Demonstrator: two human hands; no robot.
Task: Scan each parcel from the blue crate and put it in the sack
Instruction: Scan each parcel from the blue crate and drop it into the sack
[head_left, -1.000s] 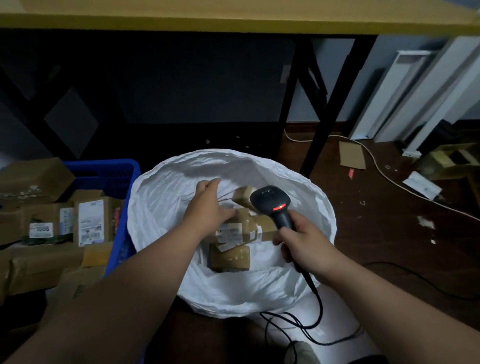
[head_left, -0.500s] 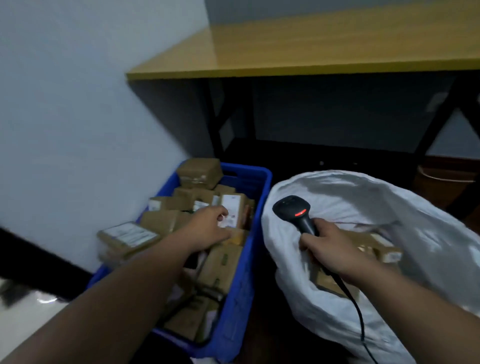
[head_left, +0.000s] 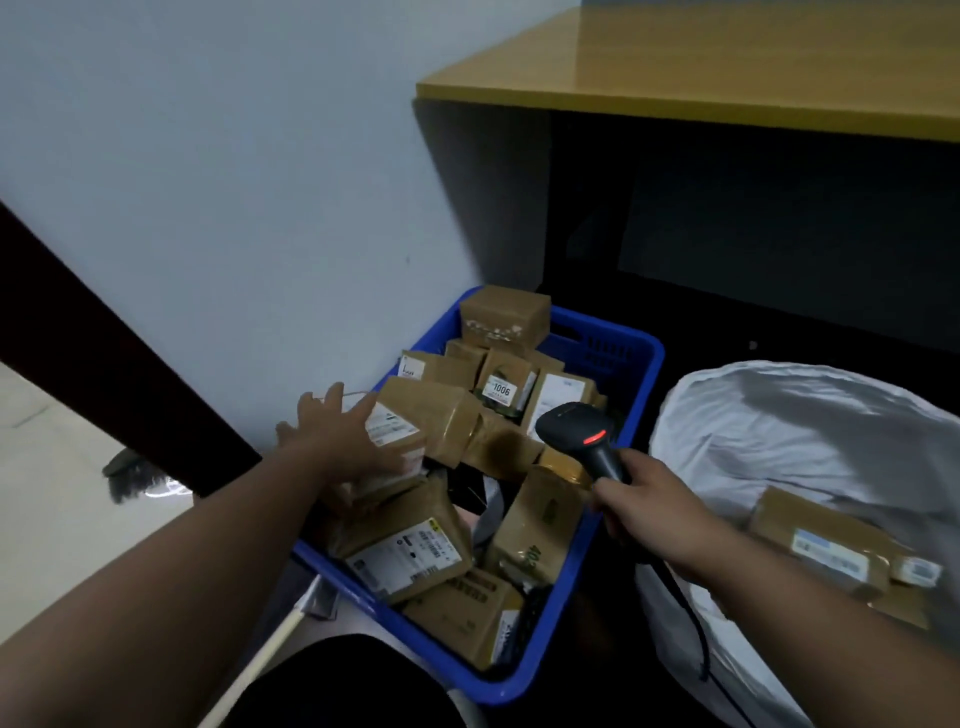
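Reaching farther left, the left hand (head_left: 347, 436) now spreads over a labelled parcel (head_left: 395, 434).

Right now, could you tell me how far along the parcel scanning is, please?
Done: a few parcels lie in the sack. In hand: the left hand, fingers spread, rests on a labelled parcel; the right hand holds the scanner. Left: the blue crate is mostly full.

Dim interior. Pale blue-grey wall (head_left: 218, 171) at far left, with a dark skirting band (head_left: 104, 364) above light floor tiles (head_left: 47, 509). Yellow-topped table (head_left: 727, 67) at far right; deep shadow beneath it.
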